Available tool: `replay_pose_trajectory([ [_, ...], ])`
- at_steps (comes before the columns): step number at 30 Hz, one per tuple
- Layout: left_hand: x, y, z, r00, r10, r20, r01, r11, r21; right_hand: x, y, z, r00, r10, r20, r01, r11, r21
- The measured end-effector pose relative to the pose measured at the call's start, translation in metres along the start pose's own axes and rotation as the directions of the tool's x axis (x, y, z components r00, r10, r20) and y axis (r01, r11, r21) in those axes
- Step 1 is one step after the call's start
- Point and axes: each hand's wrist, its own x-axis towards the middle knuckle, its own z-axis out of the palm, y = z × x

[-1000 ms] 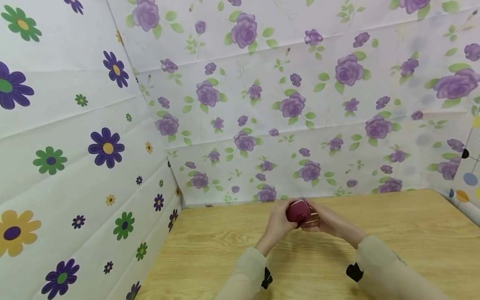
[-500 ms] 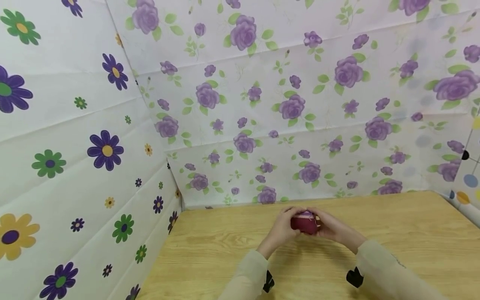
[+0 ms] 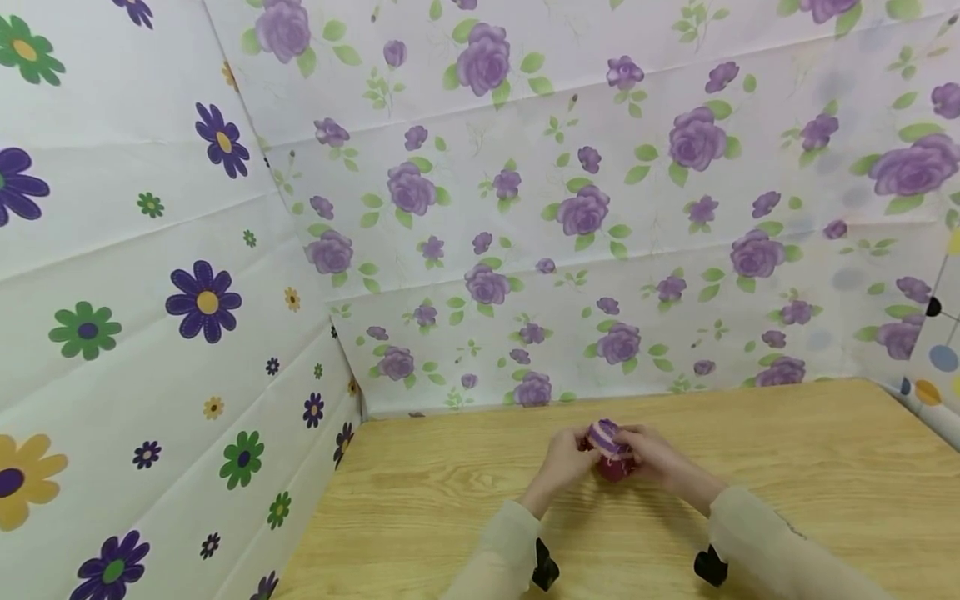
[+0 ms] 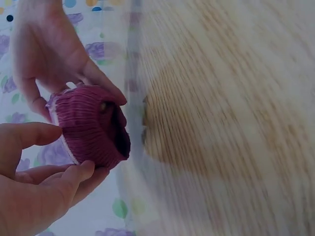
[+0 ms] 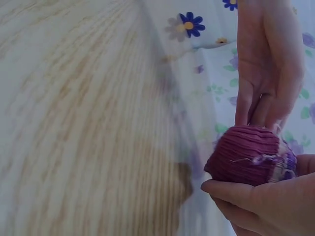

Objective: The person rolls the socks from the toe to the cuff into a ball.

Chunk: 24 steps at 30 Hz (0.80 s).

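Note:
A balled-up maroon sock [image 3: 615,469] with ribbed knit and purple and white stripes is held between both hands above the wooden table. The left hand [image 3: 562,462] pinches its left side with thumb and fingers. From the other side, the right hand [image 3: 660,457] grips it, with the thumb over the striped part. The left wrist view shows a dark hollow opening in the ribbed maroon sock [image 4: 93,130]. Loose pale threads hang along the stripe edge of the sock [image 5: 246,152] in the right wrist view.
The wood-grain table [image 3: 420,517] meets a white back sheet [image 3: 450,208] printed with purple roses. A daisy-patterned sheet [image 3: 172,375] borders it on the left. Black devices [image 3: 545,567] sit below both light sleeves [image 3: 780,533].
Both hands have turned the sock, bringing its purple and white striped part up into view and the maroon part below. They have lowered slightly, and the fingers have shifted their hold.

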Motion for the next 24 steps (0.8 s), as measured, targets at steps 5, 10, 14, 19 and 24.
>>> replay_pose_trajectory([
  [5, 0.004, -0.008, 0.000, 0.999, -0.033, 0.004, 0.033, 0.995, -0.092, -0.001, 0.004, 0.004, 1.000, -0.018, -0.003, 0.017, 1.000, -0.025],
  [10, 0.006, -0.015, 0.001, 0.994, -0.110, -0.010, 0.106, 0.972, -0.211, -0.002, 0.005, 0.008, 1.000, -0.016, 0.000, 0.016, 1.000, -0.024],
  [14, 0.006, -0.017, 0.001, 0.987, -0.163, -0.008, 0.155, 0.952, -0.264, -0.003, 0.005, 0.008, 1.000, -0.012, -0.012, 0.011, 0.998, -0.061],
  [19, 0.006, -0.017, 0.001, 0.981, -0.191, -0.033, 0.176, 0.950, -0.257, 0.004, 0.009, 0.001, 0.999, 0.002, -0.039, -0.006, 0.994, -0.109],
  [24, 0.006, -0.019, 0.000, 0.980, -0.191, -0.058, 0.176, 0.964, -0.197, 0.007, 0.011, -0.003, 0.998, -0.007, -0.069, -0.006, 0.983, -0.185],
])
